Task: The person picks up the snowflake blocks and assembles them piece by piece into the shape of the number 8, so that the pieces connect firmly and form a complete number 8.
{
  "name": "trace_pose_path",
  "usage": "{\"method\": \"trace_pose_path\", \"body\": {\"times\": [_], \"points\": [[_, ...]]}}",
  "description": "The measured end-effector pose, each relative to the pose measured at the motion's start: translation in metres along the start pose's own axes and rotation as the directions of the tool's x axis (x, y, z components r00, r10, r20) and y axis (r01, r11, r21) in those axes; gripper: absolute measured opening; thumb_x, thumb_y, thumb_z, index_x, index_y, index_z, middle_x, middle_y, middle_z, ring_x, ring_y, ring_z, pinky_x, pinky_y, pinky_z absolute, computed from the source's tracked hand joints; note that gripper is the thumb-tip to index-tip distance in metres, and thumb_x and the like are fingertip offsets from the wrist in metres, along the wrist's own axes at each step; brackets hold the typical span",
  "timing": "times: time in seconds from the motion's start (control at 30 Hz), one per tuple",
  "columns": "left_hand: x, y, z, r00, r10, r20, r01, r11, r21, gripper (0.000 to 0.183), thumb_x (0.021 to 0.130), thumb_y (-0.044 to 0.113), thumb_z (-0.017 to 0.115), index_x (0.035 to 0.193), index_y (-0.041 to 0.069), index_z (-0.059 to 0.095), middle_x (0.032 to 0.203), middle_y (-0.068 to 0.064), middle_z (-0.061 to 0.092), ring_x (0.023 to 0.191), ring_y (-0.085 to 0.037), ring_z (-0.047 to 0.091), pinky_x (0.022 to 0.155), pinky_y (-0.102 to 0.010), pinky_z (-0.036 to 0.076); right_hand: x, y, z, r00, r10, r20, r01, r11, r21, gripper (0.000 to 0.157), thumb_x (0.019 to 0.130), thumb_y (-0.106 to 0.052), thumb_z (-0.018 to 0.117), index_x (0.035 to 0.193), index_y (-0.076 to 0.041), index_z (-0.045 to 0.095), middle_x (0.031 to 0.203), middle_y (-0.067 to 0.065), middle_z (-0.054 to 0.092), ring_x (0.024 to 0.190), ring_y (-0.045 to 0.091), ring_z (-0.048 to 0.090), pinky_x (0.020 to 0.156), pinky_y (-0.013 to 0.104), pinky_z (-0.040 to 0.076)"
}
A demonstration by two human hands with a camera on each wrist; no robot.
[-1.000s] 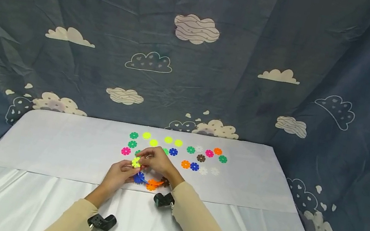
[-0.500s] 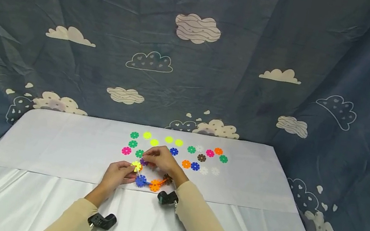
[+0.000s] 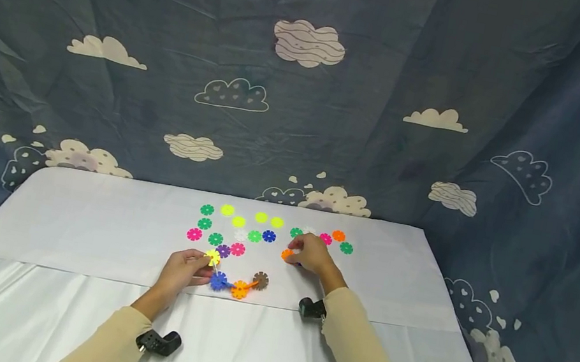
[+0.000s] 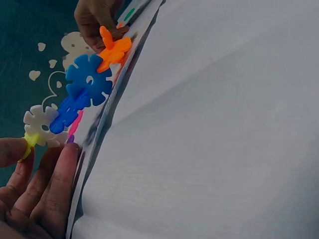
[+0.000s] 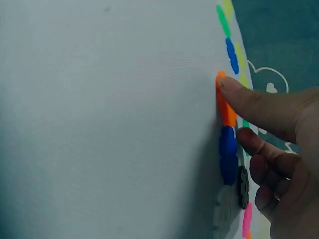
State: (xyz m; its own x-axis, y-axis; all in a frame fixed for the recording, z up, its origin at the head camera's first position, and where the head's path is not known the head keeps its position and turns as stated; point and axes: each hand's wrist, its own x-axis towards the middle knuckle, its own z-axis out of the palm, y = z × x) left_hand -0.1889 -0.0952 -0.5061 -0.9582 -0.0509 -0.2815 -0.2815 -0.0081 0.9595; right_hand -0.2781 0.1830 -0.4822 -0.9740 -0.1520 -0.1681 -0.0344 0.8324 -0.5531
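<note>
My left hand [image 3: 182, 271] pinches a yellow notched snowflake disc [image 3: 211, 258] between thumb and finger. Linked to it runs a curved chain: a white disc [image 4: 40, 123], blue discs [image 4: 89, 79], orange discs [image 3: 239, 290] and a brown disc [image 3: 261, 280] at the far end. My right hand [image 3: 313, 254] is over the loose discs at the right. Its thumb touches the edge of a flat orange disc [image 5: 227, 107], with the index finger apart from the thumb. A loose blue disc [image 5: 228, 154] lies beside that orange one, partly under the hand.
Several loose discs lie flat on the white cloth [image 3: 83, 229]: green [image 3: 216, 238], purple [image 3: 222, 251], pink [image 3: 238, 249], yellow [image 3: 239, 222] and blue [image 3: 269, 236]. A dark cloud-patterned curtain [image 3: 372, 176] hangs behind the table.
My right hand has left the yellow disc and moved right to the loose orange disc. The left hand still pinches the yellow disc, and the chain is now in fuller view.
</note>
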Motion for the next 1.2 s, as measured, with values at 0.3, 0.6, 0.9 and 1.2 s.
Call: {"method": "trace_pose_path", "body": {"times": [0.3, 0.6, 0.9, 1.2], "points": [[0.002, 0.0, 0.0, 1.0, 0.008, -0.008, -0.008, 0.999, -0.035, 0.021, 0.097, 0.007, 0.055, 0.108, -0.01, 0.057, 0.094, -0.016, 0.067, 0.079, -0.013, 0.066, 0.073, -0.025, 0.059, 0.001, -0.01, 0.008, 0.993, -0.119, -0.026, 0.122, 0.966, 0.228, 0.017, 0.077, 0.001, 0.078, 0.089, -0.005, 0.068, 0.077, 0.004, 0.06, 0.068, 0.017, 0.055, 0.06, 0.024, 0.049], [0.0, -0.001, 0.004, 1.0, 0.007, -0.018, -0.008, 0.997, -0.078, 0.023, 0.097, 0.005, 0.055, 0.111, -0.012, 0.057, 0.093, -0.016, 0.068, 0.079, -0.014, 0.066, 0.075, -0.027, 0.059, -0.001, -0.06, 0.033, 0.926, -0.368, 0.084, 0.224, 0.717, 0.66, 0.015, 0.089, -0.004, 0.067, 0.099, 0.007, 0.068, 0.086, 0.015, 0.07, 0.069, 0.024, 0.066, 0.071, 0.043, 0.06], [0.001, -0.001, 0.008, 1.0, 0.021, -0.016, -0.022, 0.996, -0.081, 0.02, 0.097, 0.005, 0.055, 0.108, -0.011, 0.056, 0.092, -0.017, 0.069, 0.078, -0.015, 0.067, 0.073, -0.027, 0.059, 0.003, -0.084, 0.053, 0.919, -0.379, 0.106, 0.23, 0.737, 0.635, 0.014, 0.094, -0.008, 0.062, 0.1, 0.003, 0.068, 0.088, 0.008, 0.068, 0.075, 0.019, 0.064, 0.071, 0.028, 0.057], [0.002, -0.002, 0.005, 1.0, 0.026, -0.011, -0.027, 0.994, -0.104, 0.02, 0.097, 0.005, 0.056, 0.108, -0.012, 0.055, 0.091, -0.018, 0.07, 0.075, -0.014, 0.068, 0.071, -0.027, 0.059, 0.003, -0.088, 0.056, 0.913, -0.387, 0.129, 0.228, 0.747, 0.624, 0.015, 0.094, -0.008, 0.061, 0.101, 0.004, 0.067, 0.088, 0.007, 0.068, 0.077, 0.017, 0.062, 0.072, 0.026, 0.054]]}}
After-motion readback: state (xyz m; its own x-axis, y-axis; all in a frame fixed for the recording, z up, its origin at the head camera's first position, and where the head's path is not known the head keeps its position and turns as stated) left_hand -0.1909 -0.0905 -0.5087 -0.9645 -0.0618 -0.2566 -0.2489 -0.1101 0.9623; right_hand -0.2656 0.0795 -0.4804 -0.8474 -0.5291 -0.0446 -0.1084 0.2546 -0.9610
